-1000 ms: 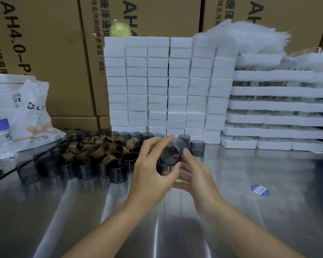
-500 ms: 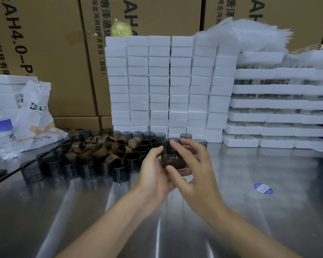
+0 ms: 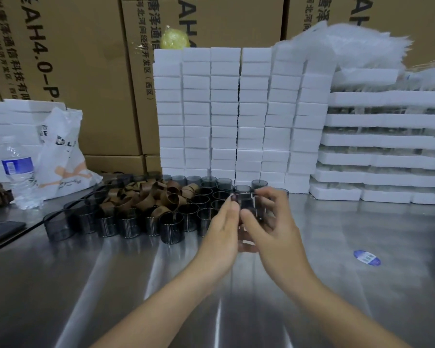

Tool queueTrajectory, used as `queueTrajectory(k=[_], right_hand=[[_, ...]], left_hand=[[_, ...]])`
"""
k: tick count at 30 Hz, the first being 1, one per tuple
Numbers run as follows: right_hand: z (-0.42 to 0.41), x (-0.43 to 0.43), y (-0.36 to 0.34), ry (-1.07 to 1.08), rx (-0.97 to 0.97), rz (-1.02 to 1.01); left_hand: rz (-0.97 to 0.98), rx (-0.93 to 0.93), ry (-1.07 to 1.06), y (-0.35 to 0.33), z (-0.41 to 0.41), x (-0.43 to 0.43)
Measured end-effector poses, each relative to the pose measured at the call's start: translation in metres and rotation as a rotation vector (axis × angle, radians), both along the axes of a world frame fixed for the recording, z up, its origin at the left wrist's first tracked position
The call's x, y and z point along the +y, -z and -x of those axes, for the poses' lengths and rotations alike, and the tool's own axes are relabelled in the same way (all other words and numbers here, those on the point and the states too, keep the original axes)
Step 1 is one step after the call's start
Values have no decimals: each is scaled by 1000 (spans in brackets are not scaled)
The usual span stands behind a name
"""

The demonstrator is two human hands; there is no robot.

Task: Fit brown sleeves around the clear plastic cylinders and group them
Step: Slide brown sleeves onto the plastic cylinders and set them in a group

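Observation:
A clear smoky plastic cylinder (image 3: 248, 205) is held upright between both hands, just above the steel table (image 3: 111, 285). My left hand (image 3: 221, 232) holds its left side, fingers pointing up along the wall. My right hand (image 3: 269, 222) pinches its right side and rim with thumb and fingers. Whether a sleeve is on it I cannot tell. To the left stands a group of several dark cylinders (image 3: 171, 227), with a heap of loose brown sleeves (image 3: 146, 197) lying on top of them.
A wall of white foam blocks (image 3: 236, 116) stands behind, with stacked white trays (image 3: 382, 146) to its right and cardboard boxes (image 3: 60, 59) at the back. A water bottle (image 3: 18, 169) and white bag (image 3: 60, 156) sit at left. A blue sticker (image 3: 366, 257) lies on the table.
The cylinder went from lying tilted with its open end toward me to upright. Both hands shifted a little down and right, and my right hand came round to its right side and rim.

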State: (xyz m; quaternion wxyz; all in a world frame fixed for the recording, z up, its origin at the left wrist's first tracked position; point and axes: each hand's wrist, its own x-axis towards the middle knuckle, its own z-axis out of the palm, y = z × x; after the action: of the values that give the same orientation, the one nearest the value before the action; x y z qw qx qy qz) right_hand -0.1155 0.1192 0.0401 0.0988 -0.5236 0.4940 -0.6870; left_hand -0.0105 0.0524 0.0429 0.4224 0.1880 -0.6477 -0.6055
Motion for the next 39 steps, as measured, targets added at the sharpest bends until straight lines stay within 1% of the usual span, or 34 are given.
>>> queueTrajectory(k=[2, 3, 4, 5, 7, 8, 9, 11, 13, 15, 17, 19, 24, 28, 30, 33, 36, 39], right_hand=[[12, -3, -4, -50, -167, -31], [20, -4, -5, -63, -224, -51], [27, -5, -4, -51, -241, -71], [36, -7, -3, 2, -207, -95], [52, -9, 6, 131, -76, -153], [60, -10, 13, 158, -40, -177], [66, -9, 18, 157, -44, -194], [78, -9, 27, 160, -72, -211], [88, -9, 31, 201, -48, -200], [95, -10, 34, 244, -18, -232], [101, -11, 39, 275, 8, -281], [106, -12, 44, 296, 40, -318], [107, -10, 47, 316, 71, -311], [105, -9, 47, 305, 78, -307], [106, -10, 46, 304, 82, -302], [106, -10, 47, 294, 79, -302], [106, -10, 47, 290, 80, -302], [105, -9, 47, 294, 80, -291]], left_hand=[[267, -127, -69, 1, -7, -11], [409, -198, -157, 1, -12, -18], [529, -253, -263, 0, -17, -27], [628, -288, -370, -1, -23, -36], [784, -341, -563, -2, -37, -54], [826, -372, -646, -1, -44, -64], [853, -404, -729, -1, -53, -76], [860, -474, -902, 2, -71, -99], [773, -573, -1040, 4, -89, -118], [664, -683, -1102, 8, -102, -134], [592, -796, -1111, 15, -112, -147], [564, -847, -1112, 21, -118, -155], [580, -841, -1153, 25, -121, -160], [577, -849, -1063, 26, -119, -163], [554, -833, -1043, 26, -118, -163], [533, -744, -1065, 20, -115, -161], [555, -584, -1061, 5, -109, -152], [594, -378, -970, -11, -99, -133]])
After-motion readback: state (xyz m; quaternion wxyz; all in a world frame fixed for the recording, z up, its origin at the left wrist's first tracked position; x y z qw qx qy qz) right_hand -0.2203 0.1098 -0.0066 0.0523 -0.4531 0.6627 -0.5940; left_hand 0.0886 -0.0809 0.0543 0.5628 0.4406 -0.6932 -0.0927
